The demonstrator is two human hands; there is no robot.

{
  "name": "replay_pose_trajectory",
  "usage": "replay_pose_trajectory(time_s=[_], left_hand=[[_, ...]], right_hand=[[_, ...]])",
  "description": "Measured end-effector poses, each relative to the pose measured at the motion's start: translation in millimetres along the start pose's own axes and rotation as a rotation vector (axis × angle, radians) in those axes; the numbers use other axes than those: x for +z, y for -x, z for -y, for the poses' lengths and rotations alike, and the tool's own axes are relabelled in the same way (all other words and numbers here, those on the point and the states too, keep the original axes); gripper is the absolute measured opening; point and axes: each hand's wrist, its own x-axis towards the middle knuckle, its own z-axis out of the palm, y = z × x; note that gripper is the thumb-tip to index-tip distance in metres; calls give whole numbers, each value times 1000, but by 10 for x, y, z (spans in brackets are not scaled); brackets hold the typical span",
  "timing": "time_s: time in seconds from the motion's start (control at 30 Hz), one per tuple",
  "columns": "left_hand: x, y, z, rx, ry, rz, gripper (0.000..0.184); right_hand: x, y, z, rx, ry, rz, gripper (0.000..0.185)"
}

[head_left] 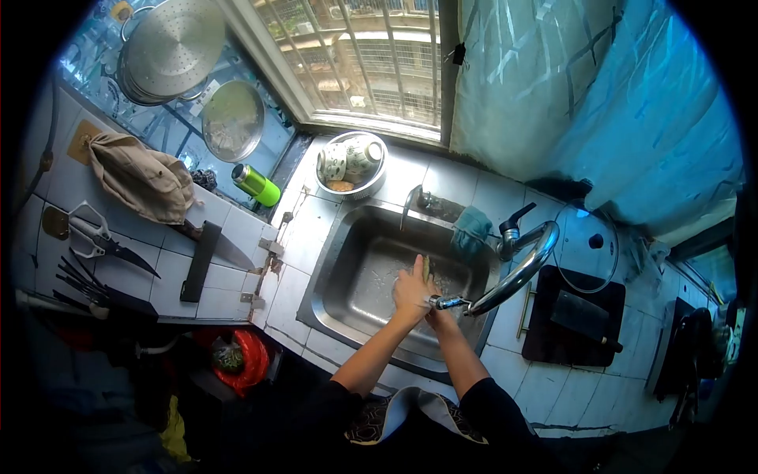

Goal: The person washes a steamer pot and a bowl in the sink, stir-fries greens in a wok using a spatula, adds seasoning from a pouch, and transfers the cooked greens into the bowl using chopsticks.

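Both hands are together inside the steel sink (359,268), below the end of the curved faucet (517,276). My left hand (410,291) is closed around a slim green item (426,267), whose tip shows past the fingers. Against it, on the right, is my right hand (437,304), mostly hidden behind the spout and the left hand, so its fingers are hard to make out. Drops of water lie on the sink floor around them. A teal cloth (472,229) hangs over the sink's back right corner.
Behind the sink stands a metal bowl (375,183) with patterned cups. A green bottle (257,186) is at the back left. On the right lie a black board (545,328) with a cleaver (580,316) and a glass lid (586,249). Scissors (99,235) hang at left.
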Motion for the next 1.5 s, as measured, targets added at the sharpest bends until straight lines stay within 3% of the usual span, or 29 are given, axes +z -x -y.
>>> replay_pose_trajectory(time_s=[0.07, 0.13, 0.2, 0.27, 0.3, 0.4, 0.47, 0.53, 0.6, 0.67, 0.73, 0.8, 0.87, 0.93, 1.0, 1.07, 1.13, 1.17, 1.2, 1.23, 1.27, 1.33, 1.37, 1.43, 1.47, 1.5], left_hand=[[-101, -125, 46, -99, 48, -1, 60], [-152, -243, 180, -208, 187, 28, 58], [-134, -250, 228, -212, 197, 45, 60], [-63, -233, 253, -147, 133, 106, 64], [-76, -193, 190, -124, 72, 121, 66], [-33, -87, 86, 10, -67, 176, 67], [-28, -34, 37, 82, -69, 211, 63], [84, -42, 67, 124, -162, 212, 59], [155, -2, 128, 176, -121, 226, 54], [161, 106, 185, 379, -144, 84, 50], [143, 195, 220, 485, -120, 27, 45], [46, 285, 226, 515, -119, 58, 43], [-11, 349, 286, 590, -165, 90, 39], [87, 357, 502, 810, -269, -88, 34], [-35, 442, 468, 778, -306, -78, 31], [-83, 511, 511, 818, -390, -160, 37], [-115, 558, 567, 855, -420, -195, 41], [-67, 535, 624, 868, -456, -209, 42], [-26, 511, 696, 874, -496, -223, 43], [-79, 608, 660, 860, -519, -215, 43], [-114, 680, 634, 884, -522, -254, 42], [-68, 747, 609, 895, -522, -289, 42], [-43, 782, 586, 865, -549, -248, 44], [-30, 930, 438, 815, -589, -199, 49], [-11, 1021, 322, 747, -619, -174, 50], [0, 1146, 221, 760, -623, -226, 51]], right_hand=[[132, -15, 49, 16, -55, -70, 32], [-21, -163, -81, -72, 188, 126, 22], [-88, -254, -167, -42, 151, 32, 16], [-211, -251, -174, -272, 496, -70, 15], [-294, -248, -136, -269, 494, -80, 15], [-706, -143, 109, -740, 1203, -365, 13], [-958, -230, 319, -886, 924, -726, 25], [-1379, -361, 850, -866, 735, -798, 30], [-1598, -635, 1421, -1114, 487, -728, 29], [-1555, -858, 2004, -1185, 762, -709, 28], [-1144, -748, 2462, -1070, 978, -477, 28], [-889, -646, 2717, -676, 1433, -502, 31], [-976, -680, 2675, -902, 1684, -608, 34], [-938, -485, 2671, -834, 1731, -614, 31], [-997, -286, 2569, -825, 1735, -704, 26], [-1033, 25, 2227, -903, 1594, -992, 35], [-1108, 408, 1923, -803, 1678, -953, 46], [-1184, 567, 1736, -835, 1720, -956, 36], [-1152, 828, 1690, -613, 1730, -814, 25], [-1486, 992, 1467, -632, 1621, -712, 17], [-1535, 1185, 1394, -576, 1258, -671, 17], [-1707, 1609, 1324, -1276, 1532, -744, 18], [-1822, 1796, 1374, -1270, 1522, -757, 18], [-2072, 2216, 1626, -1199, 1632, -686, 20], [-2169, 2450, 1877, -767, 1644, -530, 19], [-2306, 2598, 2030, -677, 1642, -508, 19]])
